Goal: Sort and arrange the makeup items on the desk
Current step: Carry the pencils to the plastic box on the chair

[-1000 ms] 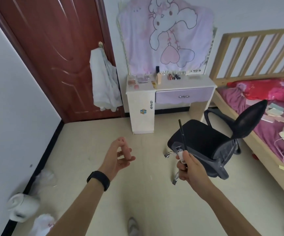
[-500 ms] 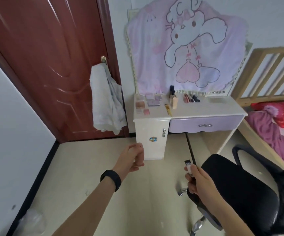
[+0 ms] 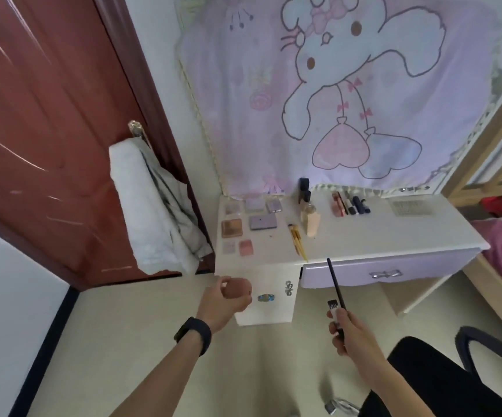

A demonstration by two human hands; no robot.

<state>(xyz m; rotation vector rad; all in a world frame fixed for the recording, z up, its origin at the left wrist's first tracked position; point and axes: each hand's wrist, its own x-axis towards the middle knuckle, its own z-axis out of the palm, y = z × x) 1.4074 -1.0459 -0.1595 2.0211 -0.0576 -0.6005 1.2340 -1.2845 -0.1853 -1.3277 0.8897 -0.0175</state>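
The white desk (image 3: 364, 242) stands against the wall under a pink cartoon cloth (image 3: 334, 94), and the makeup lies spread on its top. At the desk's left end sit several flat palettes (image 3: 263, 221) in loose rows, among them a brown-toned one (image 3: 231, 227) and a small pink square (image 3: 245, 247) nearer the front edge. Toward the middle of the desk stands a clear bottle with a dark cap (image 3: 307, 212), with a peach-coloured item leaning just beside it. A yellow-handled brush (image 3: 298, 240) lies in front of the bottle, pointing at the desk's front edge. Further right on the desk, near the wall, a row of tubes and sticks (image 3: 349, 203) lies side by side.

In front of the desk, the right hand (image 3: 353, 334) is clenched around a thin black pencil-like stick (image 3: 335, 287) together with a small white tube with a black label (image 3: 333, 310); the stick's tip points up toward the lilac drawer (image 3: 388, 270). The left hand (image 3: 224, 302), with a black band (image 3: 194, 335) at the wrist, is curled around a round pinkish sponge (image 3: 237, 288), level with the desk's cabinet door.

Left of the desk, a white garment (image 3: 150, 206) hangs from the handle of a red-brown door (image 3: 48, 130). A black chair (image 3: 442, 377) is in front of the desk to the right, and a wooden bed frame (image 3: 490, 152) stands at the desk's right end.
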